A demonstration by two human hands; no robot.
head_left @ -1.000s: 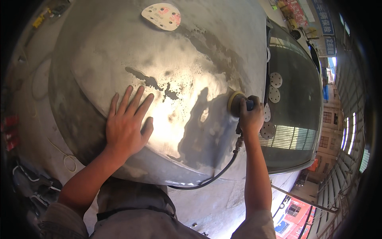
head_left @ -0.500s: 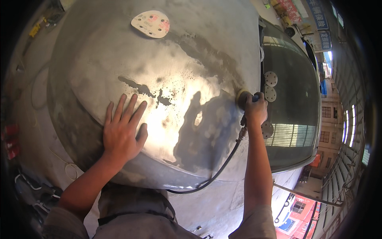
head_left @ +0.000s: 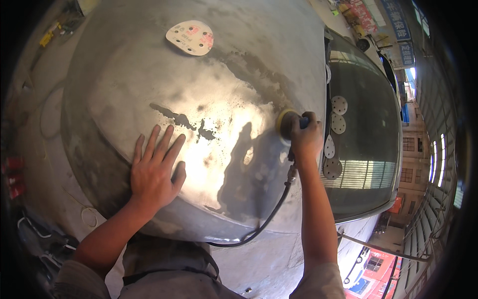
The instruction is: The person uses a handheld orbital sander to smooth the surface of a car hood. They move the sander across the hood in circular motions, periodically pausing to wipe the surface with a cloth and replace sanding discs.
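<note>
Under both hands spreads a car hood (head_left: 124,99), its grey coat sanded unevenly to dull and shiny patches. My left hand (head_left: 157,169) lies flat on it with fingers spread, just below a dark ragged patch. In my right hand (head_left: 307,137) is a round pneumatic sander (head_left: 287,124), its yellow-edged pad down on the hood near the windshield side. A black air hose (head_left: 271,214) runs from the sander back over the hood's near edge. A perforated sanding disc (head_left: 190,38) rests on the far part of the hood.
Several more sanding discs (head_left: 338,124) lie in a row along the base of the windshield (head_left: 366,124). Red containers (head_left: 16,177) stand on the floor at the far left. A white car (head_left: 357,266) is visible at lower right.
My right hand has moved the sander left, away from the windshield, uncovering another disc there. My left hand stays flat on about the same spot.
</note>
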